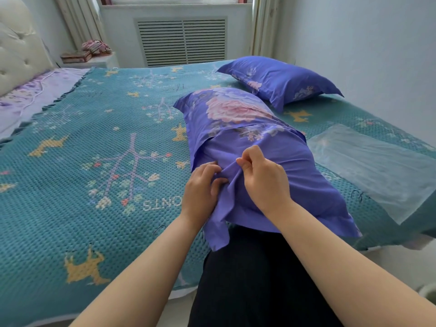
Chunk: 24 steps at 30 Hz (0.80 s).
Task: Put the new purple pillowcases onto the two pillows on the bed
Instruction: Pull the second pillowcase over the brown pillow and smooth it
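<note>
Both hands' fingers (245, 159) pinch near pillowcase (271, 161) fold; pillow inside hidden.

A teal knitted bedspread (82, 142) with yellow deer and flower motifs is spread over most of the frame. A clear plastic bag (377, 168) is laid flat at right centre. A tufted cream headboard (16, 50) is seen upper left, lilac bedding (35, 95) below it. A slatted vent panel (181, 41) is set under the window, upper centre. Books (76, 57) and a pink bundle (96, 46) (contents unclear) are stacked on a ledge beside it.
</note>
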Available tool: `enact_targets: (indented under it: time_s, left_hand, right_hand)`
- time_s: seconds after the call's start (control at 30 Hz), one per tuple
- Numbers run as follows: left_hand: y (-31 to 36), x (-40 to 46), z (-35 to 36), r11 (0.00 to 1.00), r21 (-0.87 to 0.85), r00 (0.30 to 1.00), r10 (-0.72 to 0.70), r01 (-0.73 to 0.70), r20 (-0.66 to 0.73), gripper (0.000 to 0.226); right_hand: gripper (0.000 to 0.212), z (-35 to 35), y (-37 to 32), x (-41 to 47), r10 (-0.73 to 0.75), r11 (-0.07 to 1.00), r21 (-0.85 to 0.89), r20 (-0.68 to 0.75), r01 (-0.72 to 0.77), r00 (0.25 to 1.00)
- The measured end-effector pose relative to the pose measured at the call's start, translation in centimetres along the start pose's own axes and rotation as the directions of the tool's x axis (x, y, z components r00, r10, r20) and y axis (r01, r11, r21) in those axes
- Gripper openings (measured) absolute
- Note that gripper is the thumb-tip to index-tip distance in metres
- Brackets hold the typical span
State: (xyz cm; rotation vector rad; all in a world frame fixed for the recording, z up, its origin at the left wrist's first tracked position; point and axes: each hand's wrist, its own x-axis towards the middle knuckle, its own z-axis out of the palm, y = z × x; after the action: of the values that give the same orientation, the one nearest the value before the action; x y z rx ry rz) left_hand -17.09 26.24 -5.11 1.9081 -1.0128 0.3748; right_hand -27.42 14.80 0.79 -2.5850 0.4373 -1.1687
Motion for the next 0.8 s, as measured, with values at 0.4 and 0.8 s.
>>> enact_targets:
  time_s: [0.4,0.8]
  left_hand:
    - [1.1,2.5,-1.5,0.978,-0.081,0.981,-0.190,0.192,0.034,0.004]
    - [2.7,4.4,-1.4,0.991,0.114,0.989,0.049,-0.065,0.137,0.029]
  right_hand:
    - [0.036,-0.4,0.6,-1.2,0.041,0.999,0.013,0.253,-0.046,0.967]
    - [0.018,1.1,3.1,2.2,0.317,0.941,-0.057,0.504,-0.335,0.804]
